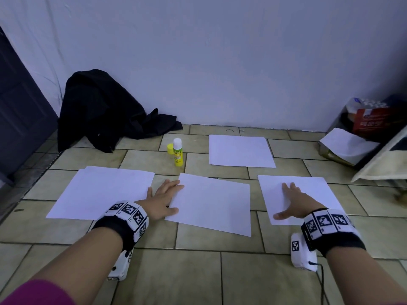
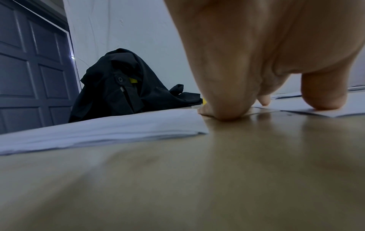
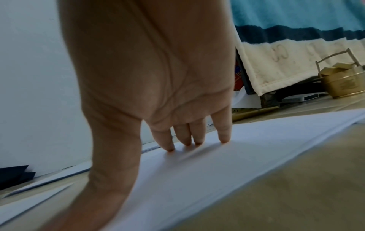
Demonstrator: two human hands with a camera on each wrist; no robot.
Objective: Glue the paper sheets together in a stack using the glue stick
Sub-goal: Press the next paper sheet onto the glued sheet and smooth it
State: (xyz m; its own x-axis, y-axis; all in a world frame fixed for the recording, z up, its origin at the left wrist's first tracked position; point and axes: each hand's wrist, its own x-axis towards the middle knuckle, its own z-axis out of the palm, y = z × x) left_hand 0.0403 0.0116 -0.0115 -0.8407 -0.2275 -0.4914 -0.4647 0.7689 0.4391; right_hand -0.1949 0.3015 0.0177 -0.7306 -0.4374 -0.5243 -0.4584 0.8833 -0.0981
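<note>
Several white paper sheets lie on the tiled floor: a left stack (image 1: 103,192), a middle sheet (image 1: 211,203), a right sheet (image 1: 308,190) and a far sheet (image 1: 240,154). The yellow-green glue stick (image 1: 178,153) stands upright and uncapped behind them, its yellow cap (image 1: 170,149) beside it. My left hand (image 1: 164,200) lies flat between the left stack and the middle sheet, with its thumb and fingertips touching that sheet's left edge. In the left wrist view the left hand (image 2: 247,78) presses the floor beside the stack (image 2: 98,132). My right hand (image 1: 290,201) rests flat on the right sheet (image 3: 217,164), fingers straight.
A black garment (image 1: 105,111) is heaped against the wall at back left, beside a dark door (image 1: 19,106). At the right stand a red box (image 1: 370,122), loose paper (image 1: 348,146), a hanging towel (image 3: 296,62) and a brass pot (image 3: 343,84).
</note>
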